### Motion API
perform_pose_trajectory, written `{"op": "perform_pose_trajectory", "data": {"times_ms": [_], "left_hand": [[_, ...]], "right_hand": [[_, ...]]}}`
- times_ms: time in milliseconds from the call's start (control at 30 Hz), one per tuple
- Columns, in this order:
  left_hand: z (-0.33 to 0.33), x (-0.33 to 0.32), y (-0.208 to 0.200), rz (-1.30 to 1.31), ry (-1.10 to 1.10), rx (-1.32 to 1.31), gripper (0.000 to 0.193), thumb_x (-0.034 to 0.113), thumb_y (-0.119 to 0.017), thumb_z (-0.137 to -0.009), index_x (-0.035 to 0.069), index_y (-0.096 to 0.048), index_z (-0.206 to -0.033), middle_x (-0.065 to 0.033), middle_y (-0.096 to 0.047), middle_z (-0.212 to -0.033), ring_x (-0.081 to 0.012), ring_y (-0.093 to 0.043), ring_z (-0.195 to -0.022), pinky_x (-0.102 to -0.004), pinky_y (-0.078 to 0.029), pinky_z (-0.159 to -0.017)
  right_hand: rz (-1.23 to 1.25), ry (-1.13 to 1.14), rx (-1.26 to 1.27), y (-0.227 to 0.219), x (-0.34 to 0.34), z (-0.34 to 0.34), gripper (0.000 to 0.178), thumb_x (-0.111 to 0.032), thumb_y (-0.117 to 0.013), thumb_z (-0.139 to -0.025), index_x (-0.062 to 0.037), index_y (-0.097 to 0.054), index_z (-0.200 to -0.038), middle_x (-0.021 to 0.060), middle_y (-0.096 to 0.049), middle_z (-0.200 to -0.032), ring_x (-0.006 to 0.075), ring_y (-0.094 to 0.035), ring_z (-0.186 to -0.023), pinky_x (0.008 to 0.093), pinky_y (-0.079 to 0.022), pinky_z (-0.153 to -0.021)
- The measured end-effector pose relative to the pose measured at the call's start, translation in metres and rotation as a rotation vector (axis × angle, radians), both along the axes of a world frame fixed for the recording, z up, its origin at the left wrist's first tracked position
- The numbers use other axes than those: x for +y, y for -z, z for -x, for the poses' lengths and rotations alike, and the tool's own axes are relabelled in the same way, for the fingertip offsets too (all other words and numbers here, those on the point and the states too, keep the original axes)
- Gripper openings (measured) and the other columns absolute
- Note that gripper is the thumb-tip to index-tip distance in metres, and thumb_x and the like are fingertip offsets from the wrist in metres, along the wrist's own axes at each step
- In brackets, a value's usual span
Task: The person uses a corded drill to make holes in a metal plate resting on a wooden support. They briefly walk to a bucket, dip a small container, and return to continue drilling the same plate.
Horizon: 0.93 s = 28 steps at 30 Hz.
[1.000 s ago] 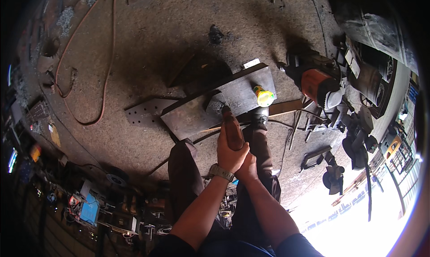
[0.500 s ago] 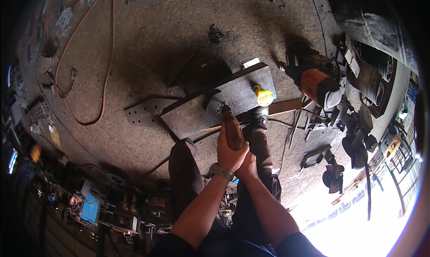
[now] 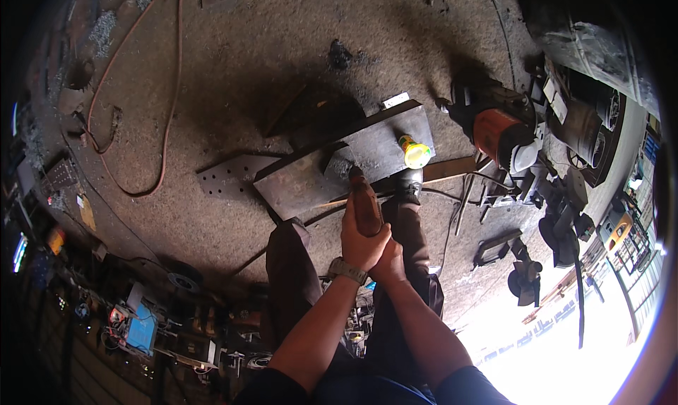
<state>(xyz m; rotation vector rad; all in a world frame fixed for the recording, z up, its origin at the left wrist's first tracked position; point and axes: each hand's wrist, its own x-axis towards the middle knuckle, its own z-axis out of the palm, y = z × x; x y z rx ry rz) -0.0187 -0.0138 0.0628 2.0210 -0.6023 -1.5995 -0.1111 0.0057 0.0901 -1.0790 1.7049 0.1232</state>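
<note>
Both my hands are closed round a red power drill (image 3: 366, 211), its nose pointing away from me. My left hand (image 3: 359, 242), with a watch on the wrist, wraps the drill's left side. Against its rear and lower right, my right hand (image 3: 388, 262) is clasped; its fingers are partly hidden. The drill's front end meets a dark angular metal piece (image 3: 340, 163) on a grey steel beam (image 3: 293, 186). Pale shavings lie around that spot, and the bit's tip is too small to make out. A yellow-and-green container (image 3: 414, 153) sits on the beam's right part.
A flat plate with holes (image 3: 224, 176) lies left of the beam. Beyond my right foot stands an orange-red machine (image 3: 498, 133), with angle grinders (image 3: 526, 276) nearer. A reddish hose (image 3: 169, 115) curves over the floor at left. A blue box (image 3: 143, 327) stands among clutter lower left.
Almost nothing differs. My hands and the drill have shifted very slightly to the left; the beam and container stay in place.
</note>
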Motion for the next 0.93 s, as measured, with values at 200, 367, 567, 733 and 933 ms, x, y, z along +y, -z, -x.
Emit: {"op": "perform_pose_trajectory", "data": {"times_ms": [200,367,567,733,933], "left_hand": [[0.002,0.002,0.002,0.004,0.032,-0.048,0.096,0.020,-0.082,-0.075,-0.001,-0.028,-0.152,-0.0222,-0.053,-0.140,-0.0276,-0.056,-0.128,-0.0386,-0.046,-0.106],[0.002,0.001,0.002,0.000,0.019,-0.013,0.097,0.020,-0.082,-0.074,-0.001,-0.028,-0.152,-0.0219,-0.053,-0.139,-0.0295,-0.056,-0.126,-0.0398,-0.046,-0.105],[0.002,0.002,0.003,0.016,0.041,-0.031,0.096,0.018,-0.081,-0.076,-0.003,-0.027,-0.152,-0.0200,-0.054,-0.138,-0.0258,-0.058,-0.124,-0.0376,-0.048,-0.103],[0.003,0.006,0.005,0.002,0.007,-0.001,0.098,0.018,-0.082,-0.075,-0.001,-0.027,-0.153,-0.0211,-0.053,-0.138,-0.0284,-0.057,-0.125,-0.0396,-0.047,-0.104],[0.001,0.004,0.004,-0.024,0.041,0.000,0.099,0.017,-0.081,-0.077,-0.001,-0.023,-0.154,-0.0211,-0.051,-0.142,-0.0262,-0.056,-0.128,-0.0379,-0.047,-0.105]], "right_hand": [[-0.137,0.030,-0.039,-0.005,-0.012,0.000,0.049,-0.026,-0.077,-0.078,-0.0001,-0.059,-0.116,0.0233,-0.069,-0.107,0.0415,-0.066,-0.105,0.0480,-0.055,-0.086],[-0.139,0.014,-0.030,-0.003,-0.008,0.002,0.049,-0.026,-0.077,-0.079,0.0002,-0.059,-0.116,0.0239,-0.069,-0.107,0.0414,-0.066,-0.105,0.0481,-0.055,-0.086],[-0.192,-0.026,0.002,-0.004,-0.013,0.001,0.050,-0.027,-0.077,-0.079,0.0002,-0.058,-0.116,0.0244,-0.069,-0.108,0.0414,-0.066,-0.106,0.0483,-0.054,-0.087],[-0.150,-0.004,-0.019,-0.003,-0.010,0.002,0.050,-0.027,-0.077,-0.079,-0.0002,-0.058,-0.116,0.0244,-0.068,-0.108,0.0420,-0.066,-0.106,0.0485,-0.054,-0.087],[-0.163,-0.027,-0.021,-0.001,-0.009,0.003,0.049,-0.027,-0.077,-0.079,-0.0016,-0.058,-0.117,0.0240,-0.068,-0.109,0.0419,-0.065,-0.106,0.0486,-0.054,-0.087]]}}
